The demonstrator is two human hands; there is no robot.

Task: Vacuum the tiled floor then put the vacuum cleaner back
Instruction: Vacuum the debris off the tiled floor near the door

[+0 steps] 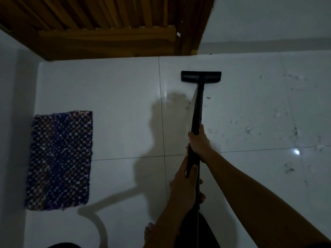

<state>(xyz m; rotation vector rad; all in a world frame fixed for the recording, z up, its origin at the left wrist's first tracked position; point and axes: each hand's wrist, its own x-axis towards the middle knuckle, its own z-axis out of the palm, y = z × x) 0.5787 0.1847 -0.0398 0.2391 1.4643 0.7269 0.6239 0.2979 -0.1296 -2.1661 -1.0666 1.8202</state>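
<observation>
A black vacuum wand point(198, 108) runs from my hands forward to its flat black floor head point(201, 76), which rests on the white tiled floor point(116, 97) close to the door. My right hand point(198, 143) grips the wand higher up the tube. My left hand point(186, 183) holds it lower, nearer my body, where the hose begins. Grey dust and fluff marks point(286, 119) are scattered over the tiles to the right of the head.
A wooden slatted door point(107, 24) stands at the top of the view, a white wall point(268, 24) to its right. A blue and white checked mat point(60, 160) lies on the floor at the left. My foot point(149, 233) shows at the bottom.
</observation>
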